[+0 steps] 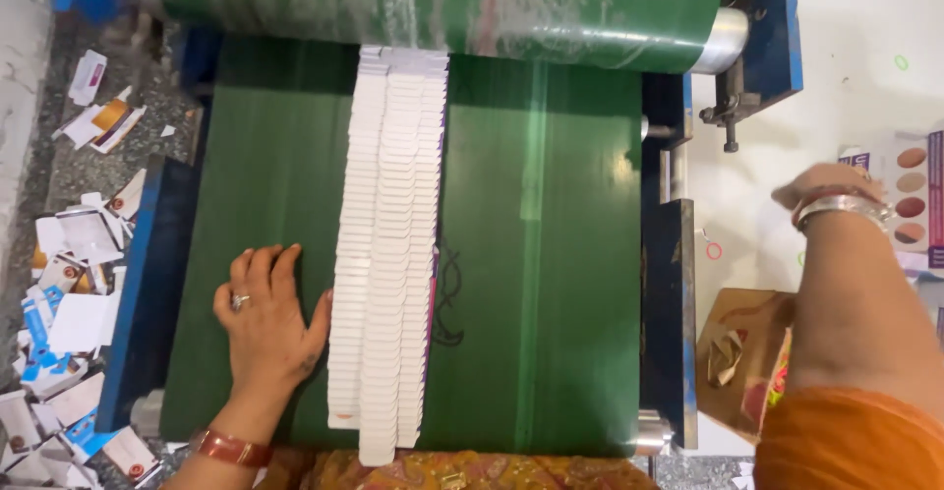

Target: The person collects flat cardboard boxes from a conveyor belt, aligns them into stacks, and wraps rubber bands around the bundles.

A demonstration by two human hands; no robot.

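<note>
Long overlapped row of flat white cartons (385,244) runs down the green conveyor belt (551,254), 12 to 6 o'clock. Left hand (265,318) flat on the belt, fingers spread, thumb touching the row. Right hand (826,190) at 3 o'clock, fingers hidden, cannot tell. Green roller (442,3) at 12; scrap cartons (59,352) litter the floor at 9.

floor (79,171): grey, littered with card scraps (59,323) | right: white table (855,67); blue machine frame (772,18); bright even light

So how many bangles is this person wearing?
2 that I can see: a reddish bangle on the left wrist beside the belt, and a silvery bangle on the right wrist. The sleeve may hide more.
</note>
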